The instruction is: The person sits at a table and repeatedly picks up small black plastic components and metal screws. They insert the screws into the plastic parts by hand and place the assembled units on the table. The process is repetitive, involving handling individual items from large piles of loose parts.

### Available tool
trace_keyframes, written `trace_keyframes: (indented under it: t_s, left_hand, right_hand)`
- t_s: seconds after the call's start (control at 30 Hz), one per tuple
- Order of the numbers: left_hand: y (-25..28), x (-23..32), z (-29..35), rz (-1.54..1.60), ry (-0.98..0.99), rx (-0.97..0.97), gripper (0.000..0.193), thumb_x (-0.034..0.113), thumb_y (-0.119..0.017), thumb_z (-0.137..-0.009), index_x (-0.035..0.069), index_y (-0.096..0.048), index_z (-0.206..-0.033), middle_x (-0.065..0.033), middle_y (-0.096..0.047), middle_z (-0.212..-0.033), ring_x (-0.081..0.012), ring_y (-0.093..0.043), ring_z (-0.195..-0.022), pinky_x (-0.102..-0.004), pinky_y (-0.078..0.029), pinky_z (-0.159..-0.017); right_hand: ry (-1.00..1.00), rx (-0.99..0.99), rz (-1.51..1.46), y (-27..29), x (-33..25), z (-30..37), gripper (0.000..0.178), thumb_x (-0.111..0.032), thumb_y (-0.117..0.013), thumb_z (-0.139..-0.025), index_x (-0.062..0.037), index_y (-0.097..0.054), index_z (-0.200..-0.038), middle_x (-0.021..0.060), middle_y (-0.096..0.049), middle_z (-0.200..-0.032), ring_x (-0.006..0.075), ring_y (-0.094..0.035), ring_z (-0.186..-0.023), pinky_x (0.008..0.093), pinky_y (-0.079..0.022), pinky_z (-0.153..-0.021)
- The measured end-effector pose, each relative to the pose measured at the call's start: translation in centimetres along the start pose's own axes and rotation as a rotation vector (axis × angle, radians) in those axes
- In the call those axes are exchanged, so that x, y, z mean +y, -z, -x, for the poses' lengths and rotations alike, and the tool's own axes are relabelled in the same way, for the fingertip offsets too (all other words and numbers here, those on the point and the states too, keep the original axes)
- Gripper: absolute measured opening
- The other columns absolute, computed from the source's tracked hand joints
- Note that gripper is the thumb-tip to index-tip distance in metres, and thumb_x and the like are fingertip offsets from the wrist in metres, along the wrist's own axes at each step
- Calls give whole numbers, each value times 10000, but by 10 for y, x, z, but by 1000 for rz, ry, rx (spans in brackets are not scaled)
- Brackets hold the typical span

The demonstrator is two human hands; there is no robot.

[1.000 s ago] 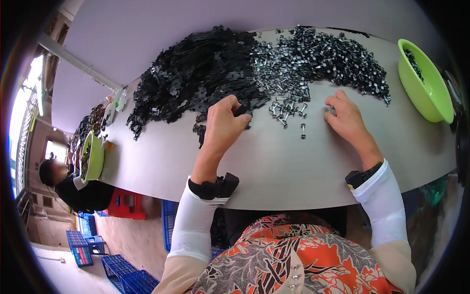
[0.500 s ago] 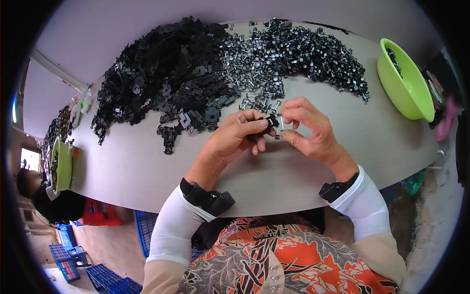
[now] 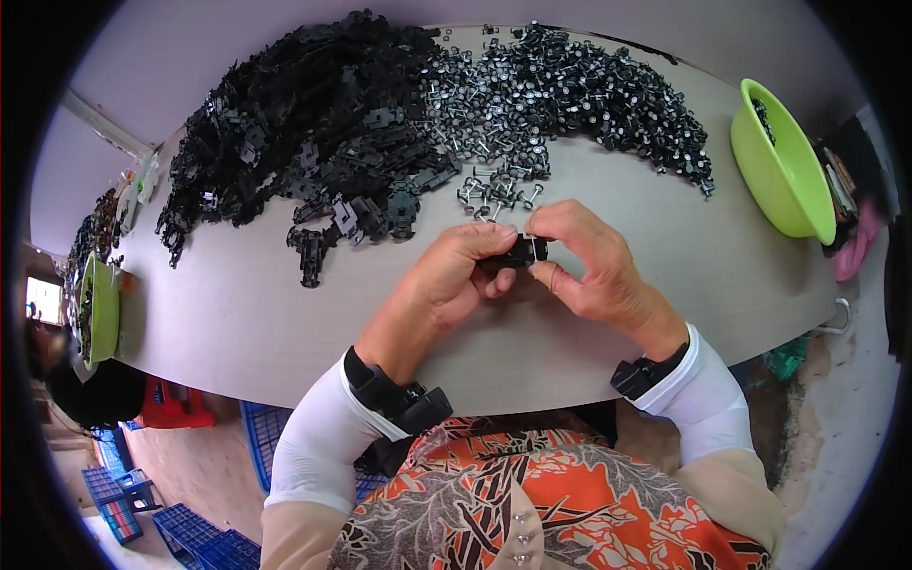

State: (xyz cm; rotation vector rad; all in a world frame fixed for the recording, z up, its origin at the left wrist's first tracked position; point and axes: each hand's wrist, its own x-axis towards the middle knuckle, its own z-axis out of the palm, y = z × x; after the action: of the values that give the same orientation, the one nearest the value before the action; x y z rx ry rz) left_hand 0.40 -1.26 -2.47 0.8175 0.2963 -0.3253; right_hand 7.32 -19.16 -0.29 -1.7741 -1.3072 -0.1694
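Observation:
My left hand [image 3: 446,275] is closed around a black plastic toy-car chassis [image 3: 516,255], with the thumb on top. Close against its right end, my right hand [image 3: 598,266] pinches a metal axle with small dark wheels [image 3: 535,249] between thumb and fingers. The axle lies across the chassis end; whether it sits in the slots is too small to tell. Beyond my hands is a small cluster of wheeled axles [image 3: 494,193]. A large heap of black chassis [image 3: 304,123] spreads on the left, meeting a pile of wheeled axles [image 3: 570,95] on the right.
A lime-green basin [image 3: 807,204] with dark parts stands at the table's right edge, another green basin [image 3: 103,313] at the left. A person in dark clothing [image 3: 104,394] is at far left, near a red stool [image 3: 176,404]. Blue crates [image 3: 195,532] stand on the floor.
My right hand has moved slightly left, bringing the axle from beside the chassis to its end. The view has shifted a little; the heaps look the same.

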Motion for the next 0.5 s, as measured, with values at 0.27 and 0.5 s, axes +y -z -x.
trace_keyframes:
  t_s: [0.27,0.5]
  left_hand:
    - [-20,-4,12,83,-64,50,167,170,-540,-924,27,-565,-842,-55,-567,-733,-130,-494,-517,-243,-349,-442]
    - [-13,-9,8,-3,-102,-48,161,184,-555,-922,48,-564,-836,-32,-576,-730,-103,-494,-516,-217,-346,-448]
  right_hand:
    - [-42,-27,-72,1,-5,2,332,43,-717,-621,-49,-532,-881,81,-534,-856,273,-536,-790,361,-455,-664]
    - [71,22,29,-8,-12,2,350,13,-745,-605,-55,-533,-875,94,-514,-881,291,-508,-799,384,-442,-678]
